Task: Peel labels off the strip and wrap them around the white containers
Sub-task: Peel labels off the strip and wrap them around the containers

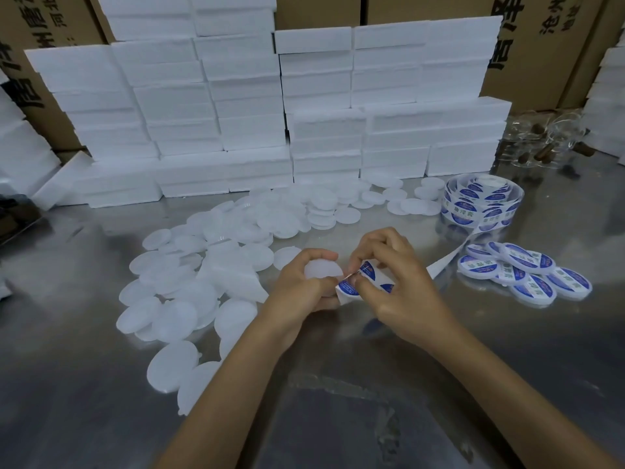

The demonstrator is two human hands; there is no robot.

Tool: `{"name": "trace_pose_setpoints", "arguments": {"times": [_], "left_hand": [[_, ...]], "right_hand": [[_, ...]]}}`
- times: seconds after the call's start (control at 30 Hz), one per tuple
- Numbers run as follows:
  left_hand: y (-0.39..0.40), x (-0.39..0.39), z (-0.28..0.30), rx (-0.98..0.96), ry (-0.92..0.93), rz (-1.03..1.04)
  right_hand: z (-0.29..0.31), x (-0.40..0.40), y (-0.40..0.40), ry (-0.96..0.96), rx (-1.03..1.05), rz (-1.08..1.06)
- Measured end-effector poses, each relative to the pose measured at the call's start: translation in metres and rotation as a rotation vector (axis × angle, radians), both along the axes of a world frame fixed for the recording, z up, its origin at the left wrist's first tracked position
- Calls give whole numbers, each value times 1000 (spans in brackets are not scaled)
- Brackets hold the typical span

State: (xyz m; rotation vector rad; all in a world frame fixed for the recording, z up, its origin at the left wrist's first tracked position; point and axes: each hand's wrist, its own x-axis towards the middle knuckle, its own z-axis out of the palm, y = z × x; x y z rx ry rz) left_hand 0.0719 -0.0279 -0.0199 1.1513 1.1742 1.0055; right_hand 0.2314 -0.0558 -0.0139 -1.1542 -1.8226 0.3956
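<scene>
My left hand (297,286) grips a round white container (323,269) above the metal table. Beside it my right hand (392,279) pinches a blue and white label (363,279) at the end of the backing strip (439,264). The label touches the container's right edge. That strip runs right and back to a roll of labels (480,206). Several labelled containers (524,275) lie in a pile at the right. Many plain white containers (203,275) are spread over the table to the left and behind my hands.
Stacks of white foam boxes (270,113) form a wall along the back of the steel table (338,401). Cardboard cartons (541,45) stand behind them. Clear glass items (541,140) sit at the back right. More foam boxes (20,154) lean at the left edge.
</scene>
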Motion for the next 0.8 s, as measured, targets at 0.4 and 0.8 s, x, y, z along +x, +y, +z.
{"name": "trace_pose_setpoints", "arguments": {"times": [0.4,0.8], "left_hand": [[-1,5,8,105,-62,81],[-6,9,22,56,-653,-111]], "right_hand": [[17,7,2,618,-138,-9],[22,-28,0,587,-174,38]]}}
